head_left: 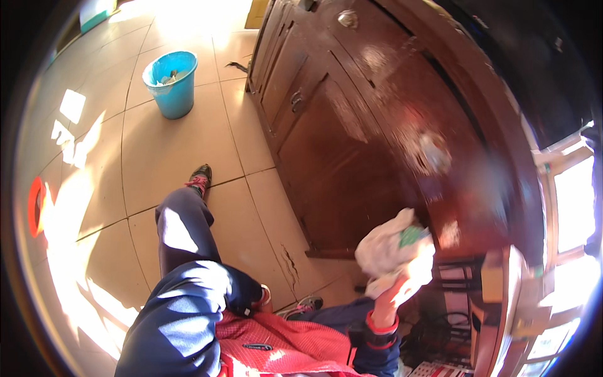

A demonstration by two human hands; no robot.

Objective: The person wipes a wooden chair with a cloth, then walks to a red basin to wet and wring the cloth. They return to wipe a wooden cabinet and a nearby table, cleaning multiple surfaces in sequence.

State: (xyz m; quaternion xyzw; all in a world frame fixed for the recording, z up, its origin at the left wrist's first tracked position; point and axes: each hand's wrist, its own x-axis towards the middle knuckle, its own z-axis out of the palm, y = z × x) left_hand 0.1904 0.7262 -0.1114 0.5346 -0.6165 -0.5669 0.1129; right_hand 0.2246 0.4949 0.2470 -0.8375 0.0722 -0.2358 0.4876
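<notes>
My right hand [399, 288] is raised beside the brown wooden cabinet [342, 157] and closed round a crumpled white cloth [380, 249] with a green patch. The cloth is bunched up close to the cabinet's lower right part, and I cannot tell if it touches the wood. Glare and blur hide some of the fingers. My left hand [266, 303] rests low by my lap, just past the sleeve cuff. Only a small part of it shows, its fingers hidden, and no object is visible in it.
A blue bin [174, 94] with rubbish in it stands on the tiled floor at the far left. An orange-red round object [36, 206] lies at the left edge. Right of me, a shelf-like wooden piece [496, 295] stands near the bright window [575, 204].
</notes>
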